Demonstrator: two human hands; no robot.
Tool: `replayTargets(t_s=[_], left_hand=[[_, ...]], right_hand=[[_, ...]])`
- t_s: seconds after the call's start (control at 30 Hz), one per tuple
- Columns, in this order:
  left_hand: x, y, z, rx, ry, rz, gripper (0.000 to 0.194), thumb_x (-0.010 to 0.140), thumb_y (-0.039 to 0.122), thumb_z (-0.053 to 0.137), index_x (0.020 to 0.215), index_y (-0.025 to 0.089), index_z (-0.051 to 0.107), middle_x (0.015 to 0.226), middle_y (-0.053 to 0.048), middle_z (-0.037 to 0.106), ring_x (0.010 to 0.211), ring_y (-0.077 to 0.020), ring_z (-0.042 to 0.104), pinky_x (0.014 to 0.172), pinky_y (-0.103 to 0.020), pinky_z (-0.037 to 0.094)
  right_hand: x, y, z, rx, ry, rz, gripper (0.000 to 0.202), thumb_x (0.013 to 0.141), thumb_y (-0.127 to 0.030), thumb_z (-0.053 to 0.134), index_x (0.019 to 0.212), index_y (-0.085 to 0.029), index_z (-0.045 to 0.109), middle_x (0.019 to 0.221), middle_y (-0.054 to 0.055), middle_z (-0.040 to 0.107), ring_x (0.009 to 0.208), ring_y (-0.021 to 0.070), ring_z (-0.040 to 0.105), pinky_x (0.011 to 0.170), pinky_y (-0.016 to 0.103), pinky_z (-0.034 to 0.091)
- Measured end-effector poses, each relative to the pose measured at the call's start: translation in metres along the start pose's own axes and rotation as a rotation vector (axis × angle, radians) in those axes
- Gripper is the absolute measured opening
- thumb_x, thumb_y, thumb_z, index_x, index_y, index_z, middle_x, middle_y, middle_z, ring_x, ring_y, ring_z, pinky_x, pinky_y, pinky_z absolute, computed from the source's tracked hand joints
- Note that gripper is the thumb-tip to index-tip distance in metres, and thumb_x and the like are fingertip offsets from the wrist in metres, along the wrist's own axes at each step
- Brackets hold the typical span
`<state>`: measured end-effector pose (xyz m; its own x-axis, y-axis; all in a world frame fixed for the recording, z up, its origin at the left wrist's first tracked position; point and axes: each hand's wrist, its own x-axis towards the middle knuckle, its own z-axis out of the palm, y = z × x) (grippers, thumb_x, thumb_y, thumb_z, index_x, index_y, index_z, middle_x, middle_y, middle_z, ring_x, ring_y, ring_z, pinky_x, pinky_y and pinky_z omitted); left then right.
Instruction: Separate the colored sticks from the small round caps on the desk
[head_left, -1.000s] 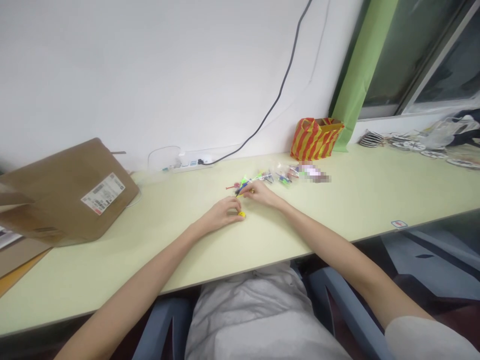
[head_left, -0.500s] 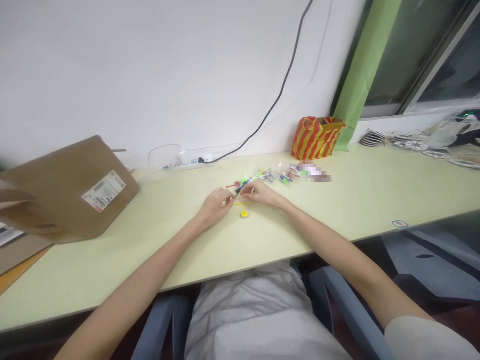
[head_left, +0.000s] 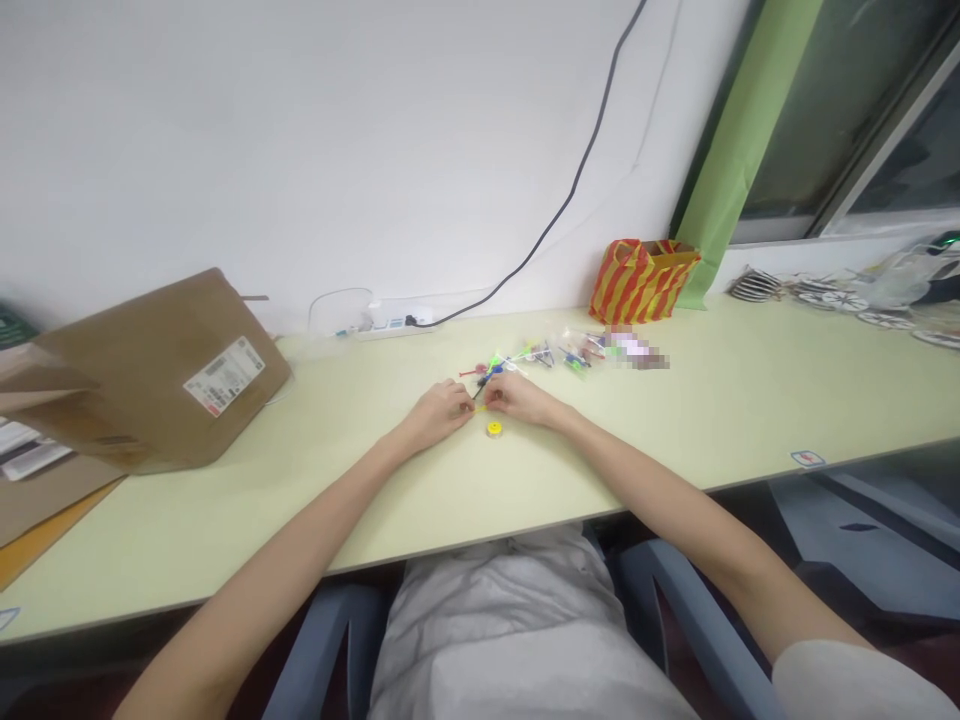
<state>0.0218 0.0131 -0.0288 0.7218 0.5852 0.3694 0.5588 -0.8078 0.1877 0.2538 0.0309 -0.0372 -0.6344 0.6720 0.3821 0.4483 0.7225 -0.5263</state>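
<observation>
My left hand (head_left: 444, 413) is closed in a pinch above the table, its fingertips at the left end of a thin yellow stick (head_left: 481, 408). Opposite it, my right hand (head_left: 517, 399) has its fingers curled together at the stick's other end; the fingers hide the exact grip. A thin black piece (head_left: 478, 391) shows just behind the gap between both hands. Behind my hands lies a cluster of small coloured plastic pieces (head_left: 495, 366), with a red one (head_left: 472, 372) at its left. A small round yellow-topped object (head_left: 494, 429) stands in front of the fingers.
A large cardboard box (head_left: 165, 380) stands at the left. Small clear bags of parts (head_left: 576, 357) lie right of the cluster, before a red-and-yellow striped bag (head_left: 645, 282). A power strip (head_left: 394, 322) with a black cable (head_left: 547, 215) sits along the wall. Striped discs (head_left: 829, 295) lie at the far right.
My hands have come down slightly to the yellow stick, and the right fingers have curled in more. The view has shifted a little to the left.
</observation>
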Motion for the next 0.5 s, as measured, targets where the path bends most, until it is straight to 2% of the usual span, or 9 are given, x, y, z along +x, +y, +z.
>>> replayTargets(t_s=[0.17,0.37,0.5], left_hand=[[0.0003,0.0046,-0.0048,0.031,-0.013,-0.064,0.015,0.092,0.023,0.054,0.087,0.02,0.067,0.087,-0.006,0.069,0.089,-0.0225,0.059,0.08,-0.036,0.046],[0.0001,0.007,-0.0055,0.043,0.019,-0.116,0.016,0.091,0.02,0.052,0.086,0.02,0.067,0.084,-0.005,0.069,0.085,-0.0223,0.059,0.078,-0.036,0.045],[-0.0006,0.0078,-0.0059,0.014,0.05,-0.142,0.014,0.089,0.019,0.053,0.085,0.02,0.067,0.081,-0.005,0.067,0.082,-0.0216,0.06,0.076,-0.035,0.045]], right_hand=[[-0.0004,0.0063,-0.0026,-0.078,0.06,0.071,0.012,0.083,-0.005,0.06,0.08,-0.015,0.065,0.08,0.003,0.066,0.077,0.0162,0.056,0.071,0.026,0.037],[-0.0016,0.0096,-0.0021,-0.1,0.064,0.042,0.01,0.083,-0.006,0.062,0.08,-0.015,0.066,0.082,0.003,0.069,0.079,0.0161,0.058,0.072,0.025,0.037],[-0.0024,0.0093,-0.0002,-0.135,0.074,0.038,0.012,0.082,-0.005,0.062,0.083,-0.016,0.068,0.086,0.004,0.07,0.086,0.0188,0.06,0.079,0.028,0.04]])
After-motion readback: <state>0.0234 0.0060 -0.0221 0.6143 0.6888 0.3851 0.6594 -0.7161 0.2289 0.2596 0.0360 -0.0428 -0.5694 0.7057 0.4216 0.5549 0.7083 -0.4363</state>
